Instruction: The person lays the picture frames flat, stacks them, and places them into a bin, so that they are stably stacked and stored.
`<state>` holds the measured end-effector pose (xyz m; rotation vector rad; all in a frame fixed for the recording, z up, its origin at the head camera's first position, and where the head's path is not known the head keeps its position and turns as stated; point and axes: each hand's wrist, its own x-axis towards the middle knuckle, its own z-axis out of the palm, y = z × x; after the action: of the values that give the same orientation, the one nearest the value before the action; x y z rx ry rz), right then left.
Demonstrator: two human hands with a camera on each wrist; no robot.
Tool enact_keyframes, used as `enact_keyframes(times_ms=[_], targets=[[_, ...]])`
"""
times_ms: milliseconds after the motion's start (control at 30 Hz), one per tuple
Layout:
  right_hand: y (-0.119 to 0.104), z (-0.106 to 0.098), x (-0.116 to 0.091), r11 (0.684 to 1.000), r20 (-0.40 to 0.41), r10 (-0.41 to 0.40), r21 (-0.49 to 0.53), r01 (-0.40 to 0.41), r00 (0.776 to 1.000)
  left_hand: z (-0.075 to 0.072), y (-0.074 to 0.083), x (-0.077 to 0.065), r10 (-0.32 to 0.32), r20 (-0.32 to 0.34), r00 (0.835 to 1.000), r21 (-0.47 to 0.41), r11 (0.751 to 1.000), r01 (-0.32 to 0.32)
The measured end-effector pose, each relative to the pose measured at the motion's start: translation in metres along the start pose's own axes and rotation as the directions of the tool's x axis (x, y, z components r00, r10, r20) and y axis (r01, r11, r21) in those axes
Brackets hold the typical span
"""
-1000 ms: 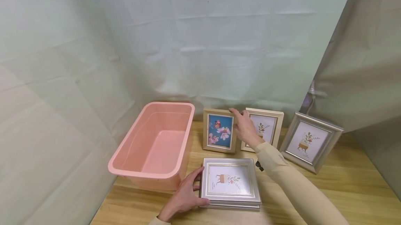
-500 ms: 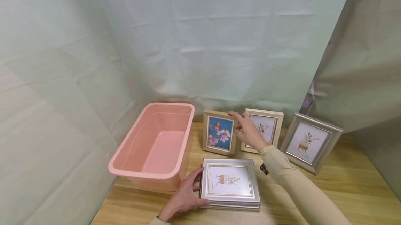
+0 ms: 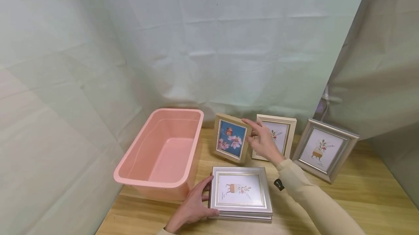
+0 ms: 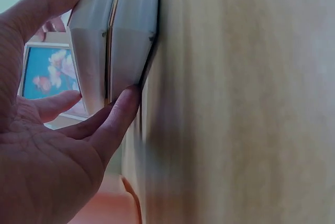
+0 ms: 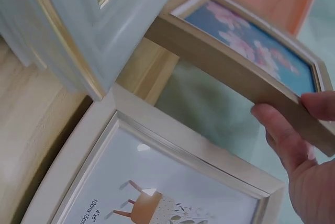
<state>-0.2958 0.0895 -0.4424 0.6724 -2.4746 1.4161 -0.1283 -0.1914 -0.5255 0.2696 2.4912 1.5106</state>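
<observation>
A tan picture frame (image 3: 231, 138) with a blue blossom picture stands tilted behind the stack. My right hand (image 3: 262, 141) pinches its upper right edge; in the right wrist view, thumb and fingers (image 5: 280, 130) grip the frame's side. Two silver picture frames (image 3: 240, 189) lie stacked flat on the table. Against their left side my left hand (image 3: 193, 204) holds the stack, thumb at the near corner. The left wrist view shows the fingers (image 4: 118, 119) against both frames' edges. A cream picture frame (image 3: 284, 136) stands behind my right hand, which partly covers it.
A pink plastic tub (image 3: 191, 166) stands at the left, close to the tan frame. Another silver picture frame (image 3: 325, 149) leans upright at the right. All stand on a wooden table (image 3: 370, 195), with pale cloth (image 3: 235, 60) hanging behind.
My right hand has drawn the tan frame slightly right and turned it, its right edge now nearer the stack. The left hand and the stacked frames have stayed in place.
</observation>
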Motion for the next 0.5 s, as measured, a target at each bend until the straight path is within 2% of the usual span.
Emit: enact_keyframes(times_ms=[133,300,400,500], targets=[[-0.007,-0.006,-0.009,0.996,-0.097,0.038,0.081,-0.030,0.995,-0.001,0.004,-0.002,-0.014,-0.002,1.000,0.010,1.000,0.014],[-0.020,-0.017,-0.021,0.976,-0.195,0.124,0.202,-0.084,0.973,-0.003,0.009,-0.005,-0.004,-0.023,1.000,0.048,0.999,0.005],[-0.027,-0.025,-0.031,0.935,-0.198,0.222,0.320,-0.151,0.955,-0.003,0.014,-0.007,0.037,-0.056,0.998,0.109,0.994,-0.031],[-0.035,-0.031,-0.045,0.866,-0.181,0.323,0.451,-0.213,0.929,0.000,0.022,-0.010,0.095,-0.114,0.989,0.132,0.988,-0.080]])
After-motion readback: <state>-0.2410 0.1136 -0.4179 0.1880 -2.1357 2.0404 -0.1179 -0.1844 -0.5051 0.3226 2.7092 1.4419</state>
